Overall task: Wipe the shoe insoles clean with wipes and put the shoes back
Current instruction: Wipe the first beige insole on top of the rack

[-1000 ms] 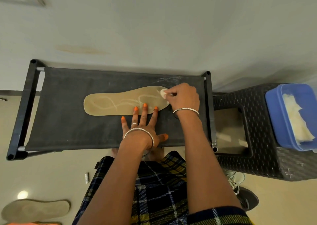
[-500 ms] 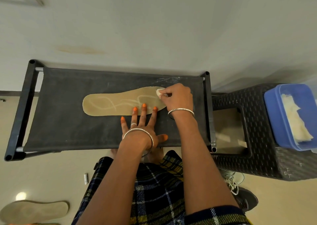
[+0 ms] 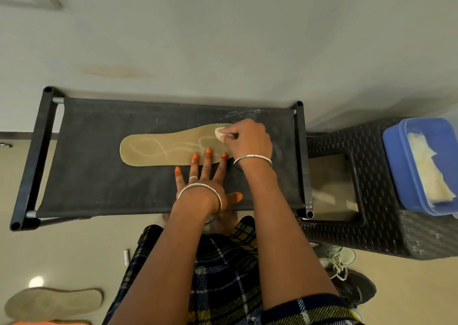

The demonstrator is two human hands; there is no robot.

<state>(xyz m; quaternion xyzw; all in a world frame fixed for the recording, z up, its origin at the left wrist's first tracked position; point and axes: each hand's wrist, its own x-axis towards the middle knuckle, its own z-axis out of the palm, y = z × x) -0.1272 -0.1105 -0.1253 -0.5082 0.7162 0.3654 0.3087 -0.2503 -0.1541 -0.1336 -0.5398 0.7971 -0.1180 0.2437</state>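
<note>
Pinching the wipe [image 3: 219, 133] in a tight grip at the right end of the insole [image 3: 161, 151], the right hand [image 3: 247, 141] has the whole length stretching leftward along the rack [image 3: 99, 188], flat left hand [image 3: 205, 178] pinning the near edge.

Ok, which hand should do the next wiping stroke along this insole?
Right. The right hand pinches the wipe on one end of the insole; the left hand lies flat, fingertips pinning it to the rack.

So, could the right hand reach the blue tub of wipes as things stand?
Probably yes: the blue tub stands open on the wicker stool on the right hand's side, unobstructed, though its fingers pinch a wipe.
</note>
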